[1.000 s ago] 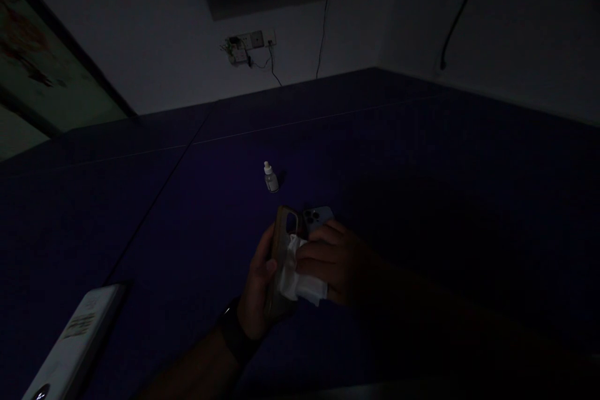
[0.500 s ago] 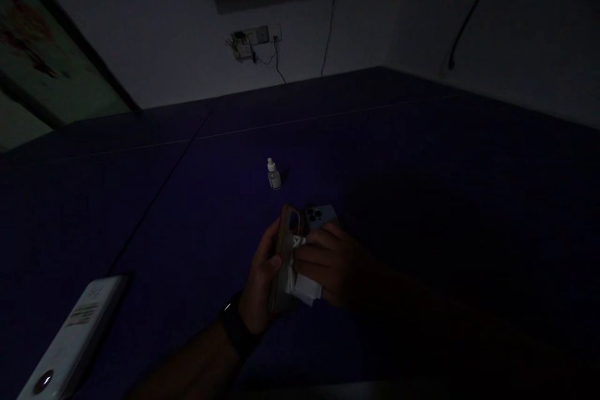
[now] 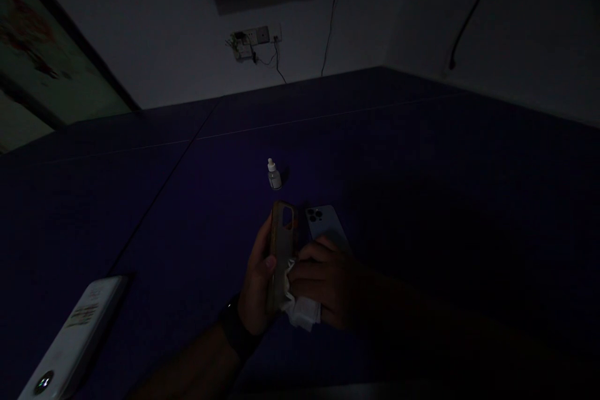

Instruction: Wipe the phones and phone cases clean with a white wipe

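Spreading out around the phone case [image 3: 280, 244], the purple surface [image 3: 201, 219] gives open room to the case's left, up to a white device with a round display [image 3: 75, 337]. The left hand [image 3: 255, 284] is clamped on the case, thumb on its left edge; the right hand [image 3: 323, 278], fingers together, pinches a white tissue [image 3: 304, 312] against its lower right edge. The case's long axis points away from the wearer, camera cutout farthest. Just right of it lies a smartphone [image 3: 325, 223], lenses up; beyond it stands a small dropper bottle [image 3: 274, 180], then wall sockets [image 3: 255, 35].
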`<action>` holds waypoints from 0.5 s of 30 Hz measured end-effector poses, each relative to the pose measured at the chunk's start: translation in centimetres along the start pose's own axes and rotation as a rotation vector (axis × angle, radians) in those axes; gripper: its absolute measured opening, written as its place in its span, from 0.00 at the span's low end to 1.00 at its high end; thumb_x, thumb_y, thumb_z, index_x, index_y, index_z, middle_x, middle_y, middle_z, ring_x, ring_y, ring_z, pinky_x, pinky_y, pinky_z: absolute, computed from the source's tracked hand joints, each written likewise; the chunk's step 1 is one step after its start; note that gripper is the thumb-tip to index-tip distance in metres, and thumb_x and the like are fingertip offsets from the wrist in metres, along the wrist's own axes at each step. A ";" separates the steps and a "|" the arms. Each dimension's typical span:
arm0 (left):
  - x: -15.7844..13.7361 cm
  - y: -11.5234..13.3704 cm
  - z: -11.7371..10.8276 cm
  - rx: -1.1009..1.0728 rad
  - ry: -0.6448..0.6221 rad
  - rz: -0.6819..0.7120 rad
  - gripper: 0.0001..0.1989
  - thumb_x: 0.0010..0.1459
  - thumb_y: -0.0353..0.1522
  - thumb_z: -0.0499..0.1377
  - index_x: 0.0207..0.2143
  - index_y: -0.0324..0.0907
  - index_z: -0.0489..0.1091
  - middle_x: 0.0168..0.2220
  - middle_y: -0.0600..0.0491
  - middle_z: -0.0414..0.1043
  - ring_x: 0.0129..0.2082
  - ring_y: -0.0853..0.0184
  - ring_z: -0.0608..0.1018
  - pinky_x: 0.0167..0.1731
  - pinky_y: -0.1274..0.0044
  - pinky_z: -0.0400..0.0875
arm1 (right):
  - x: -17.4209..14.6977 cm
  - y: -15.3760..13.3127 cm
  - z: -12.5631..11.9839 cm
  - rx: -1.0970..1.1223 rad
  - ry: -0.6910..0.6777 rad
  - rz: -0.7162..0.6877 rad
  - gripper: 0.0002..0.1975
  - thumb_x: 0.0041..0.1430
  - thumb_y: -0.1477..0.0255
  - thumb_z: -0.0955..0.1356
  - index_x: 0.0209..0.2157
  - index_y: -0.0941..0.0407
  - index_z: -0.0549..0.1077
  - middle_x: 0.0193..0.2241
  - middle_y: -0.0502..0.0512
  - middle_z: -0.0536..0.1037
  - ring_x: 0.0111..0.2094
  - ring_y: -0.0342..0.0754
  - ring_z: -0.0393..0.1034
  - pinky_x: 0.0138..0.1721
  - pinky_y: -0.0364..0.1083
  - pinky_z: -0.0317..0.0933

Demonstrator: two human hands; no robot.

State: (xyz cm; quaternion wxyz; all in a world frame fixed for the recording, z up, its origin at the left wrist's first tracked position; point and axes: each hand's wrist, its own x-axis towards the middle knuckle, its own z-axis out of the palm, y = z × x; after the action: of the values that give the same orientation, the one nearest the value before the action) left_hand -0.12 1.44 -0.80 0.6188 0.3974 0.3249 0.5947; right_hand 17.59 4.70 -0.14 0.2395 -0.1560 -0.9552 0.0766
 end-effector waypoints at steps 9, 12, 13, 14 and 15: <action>-0.2 -0.7 -0.6 0.003 -0.071 -0.006 0.36 0.61 0.46 0.62 0.70 0.52 0.59 0.63 0.45 0.70 0.47 0.58 0.80 0.42 0.69 0.76 | -0.1 -0.1 -0.6 0.035 -0.054 -0.076 0.04 0.61 0.74 0.71 0.38 0.54 0.76 0.37 0.47 0.82 0.45 0.50 0.67 0.45 0.52 0.50; -0.2 -0.9 -1.1 -0.039 -0.077 -0.009 0.37 0.61 0.47 0.61 0.70 0.50 0.57 0.56 0.44 0.76 0.41 0.59 0.81 0.39 0.68 0.75 | -0.1 0.0 -0.7 0.103 0.004 0.010 0.05 0.62 0.74 0.69 0.40 0.54 0.76 0.40 0.49 0.83 0.46 0.50 0.68 0.47 0.51 0.51; -0.1 -0.8 -1.2 -0.061 -0.081 -0.022 0.37 0.61 0.47 0.61 0.70 0.48 0.58 0.55 0.43 0.77 0.44 0.56 0.81 0.41 0.67 0.75 | -0.1 0.0 -0.7 0.125 0.036 0.047 0.05 0.62 0.74 0.69 0.41 0.54 0.76 0.41 0.49 0.82 0.46 0.50 0.68 0.47 0.51 0.51; 0.1 -0.6 -1.2 -0.088 -0.080 -0.035 0.37 0.61 0.46 0.61 0.69 0.46 0.58 0.55 0.43 0.76 0.49 0.54 0.80 0.44 0.66 0.75 | -0.1 0.1 -0.6 0.140 0.074 0.077 0.06 0.63 0.74 0.69 0.41 0.54 0.76 0.41 0.50 0.82 0.46 0.50 0.68 0.47 0.51 0.51; 0.2 -0.5 -1.1 -0.110 -0.080 -0.050 0.36 0.60 0.46 0.60 0.68 0.46 0.59 0.57 0.43 0.75 0.53 0.52 0.78 0.47 0.65 0.74 | -0.2 0.3 -0.5 0.150 0.116 0.099 0.06 0.63 0.74 0.68 0.42 0.54 0.76 0.41 0.50 0.82 0.45 0.50 0.68 0.47 0.51 0.51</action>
State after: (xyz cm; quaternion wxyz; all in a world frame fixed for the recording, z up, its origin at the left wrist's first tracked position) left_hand -0.84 1.79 -1.76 0.6669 0.3779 0.2765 0.5796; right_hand 18.03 4.93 0.18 0.3014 -0.1891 -0.9224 0.1504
